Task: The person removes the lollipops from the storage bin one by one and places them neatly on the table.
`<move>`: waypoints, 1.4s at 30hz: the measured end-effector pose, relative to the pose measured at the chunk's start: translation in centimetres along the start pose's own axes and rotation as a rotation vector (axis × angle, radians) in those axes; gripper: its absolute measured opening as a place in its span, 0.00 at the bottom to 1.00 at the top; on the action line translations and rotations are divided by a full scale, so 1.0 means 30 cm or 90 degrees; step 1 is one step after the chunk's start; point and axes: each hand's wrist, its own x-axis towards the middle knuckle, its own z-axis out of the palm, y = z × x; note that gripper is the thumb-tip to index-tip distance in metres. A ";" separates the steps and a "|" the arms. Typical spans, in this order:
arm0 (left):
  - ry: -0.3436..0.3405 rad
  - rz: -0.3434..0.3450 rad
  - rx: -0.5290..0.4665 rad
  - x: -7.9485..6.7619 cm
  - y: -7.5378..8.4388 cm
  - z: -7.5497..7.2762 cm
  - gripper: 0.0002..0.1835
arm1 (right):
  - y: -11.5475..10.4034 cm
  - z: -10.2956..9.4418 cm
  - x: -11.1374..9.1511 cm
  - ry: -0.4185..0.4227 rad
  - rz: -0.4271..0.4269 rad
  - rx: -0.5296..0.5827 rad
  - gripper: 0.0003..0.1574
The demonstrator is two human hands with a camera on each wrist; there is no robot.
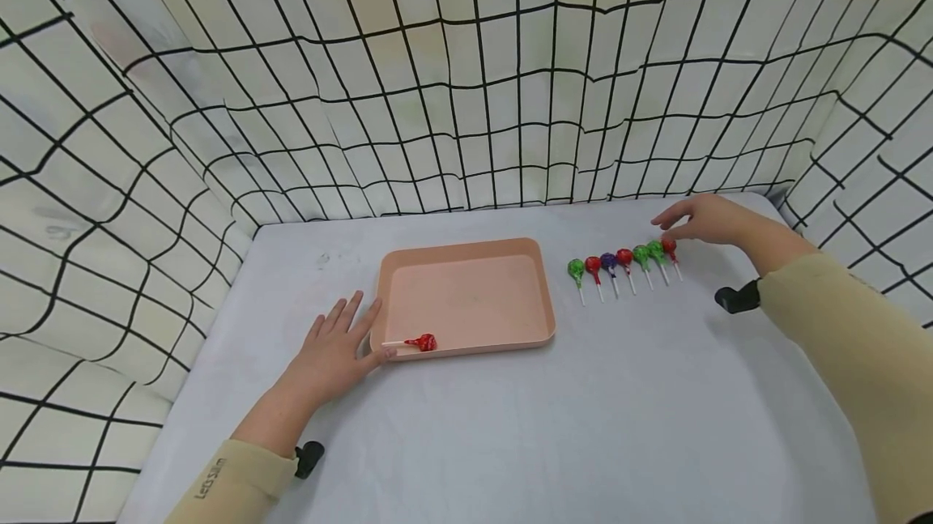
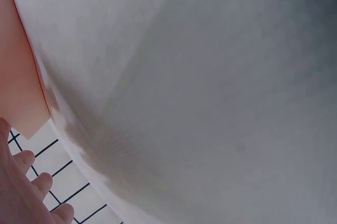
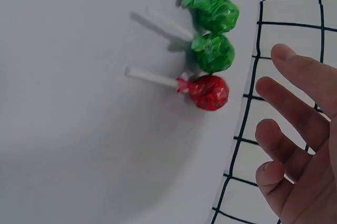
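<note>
A pink tray [image 1: 466, 297] lies on the white table, with one red lollipop [image 1: 426, 342] inside by its near left corner. My left hand [image 1: 331, 358] is at the tray's left side, fingers spread and straight, thumb right at the near corner. To the tray's right runs a row of several lollipops, their sticks toward me: a green one [image 1: 576, 268] at the left end, a purple one [image 1: 609, 262] further along, a red one [image 1: 669, 246] at the right end. Just beyond that last red lollipop hovers my right hand [image 1: 707, 220], fingers loosely bent, holding nothing.
A black wire grid [image 1: 481, 103] with white backing rises behind the table and along both sides. White cloth [image 1: 547, 435] covers the table in front of the tray. Small black devices [image 1: 738, 297] sit at both sleeve cuffs.
</note>
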 end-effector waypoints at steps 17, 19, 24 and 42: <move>0.001 -0.005 -0.014 -0.006 -0.008 0.003 0.49 | -0.275 0.056 0.076 -0.063 -0.070 0.030 0.23; -0.001 -0.006 -0.015 -0.006 -0.009 0.005 0.49 | -0.317 0.064 0.091 -0.069 -0.087 0.031 0.22; 0.004 0.003 -0.018 -0.007 -0.007 0.001 0.48 | -0.420 0.090 0.134 -0.086 -0.121 0.030 0.22; -0.005 -0.004 -0.004 -0.003 0.014 -0.016 0.47 | -0.776 0.226 0.206 -0.153 -0.275 -0.001 0.20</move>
